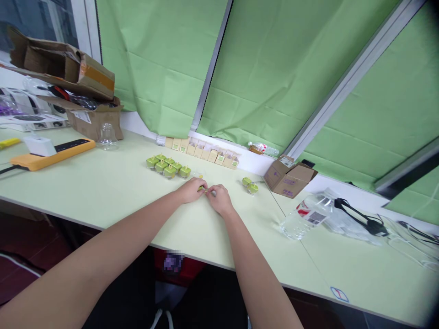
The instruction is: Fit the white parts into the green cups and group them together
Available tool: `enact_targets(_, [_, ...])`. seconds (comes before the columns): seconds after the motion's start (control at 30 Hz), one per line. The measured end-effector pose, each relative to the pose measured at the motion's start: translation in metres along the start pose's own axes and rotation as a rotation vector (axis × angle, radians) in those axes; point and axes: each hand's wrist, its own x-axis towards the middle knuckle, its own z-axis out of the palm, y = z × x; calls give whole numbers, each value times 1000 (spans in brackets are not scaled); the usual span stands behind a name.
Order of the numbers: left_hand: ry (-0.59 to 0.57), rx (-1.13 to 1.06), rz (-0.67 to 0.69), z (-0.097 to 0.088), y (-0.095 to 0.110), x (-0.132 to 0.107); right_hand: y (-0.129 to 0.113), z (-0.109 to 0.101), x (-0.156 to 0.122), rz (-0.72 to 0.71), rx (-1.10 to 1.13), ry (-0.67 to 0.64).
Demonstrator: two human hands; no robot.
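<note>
Both my hands meet at the middle of the pale green table (103, 192). My left hand (192, 189) is closed in a pinch on a small green piece (201, 187) that shows between the fingers. My right hand (219, 198) is closed against the same spot, fingertips touching the left hand's. What exactly the piece is stays too small to tell. A cluster of several small green pot-like items (168, 167) stands just behind my left hand. Two more green items (250, 185) sit to the right of my right hand.
A row of small tan boxes (202, 151) lines the wall under green blinds. A small cardboard box (288, 176) and a lying plastic bottle (305, 217) are right. An orange power strip (51, 154), a glass dome (107, 137) and stacked cardboard boxes (68, 87) are left.
</note>
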Motion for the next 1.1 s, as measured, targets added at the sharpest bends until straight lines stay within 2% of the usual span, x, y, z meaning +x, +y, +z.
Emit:
enact_targets(0.1, [11,-38,-16,-1,-1,-1,2,2,2,32,31,16])
enact_targets(0.4, [-71,-3,-59,2,-7,-1,0,-1,3,42,138,44])
enact_targets(0.57, [16,-18,-128,2,-8,-1,-3,-4,2,52,229,78])
enact_targets(0.73, [66,-9,-187,-5,-1,1,-4,-4,2,34,298,99])
enact_targets(0.93, [120,16,-38,-10,10,2,-8,-7,1,1,302,226])
enact_targets(1.1, [150,14,92,-7,17,3,-17,-11,-2,-57,257,217])
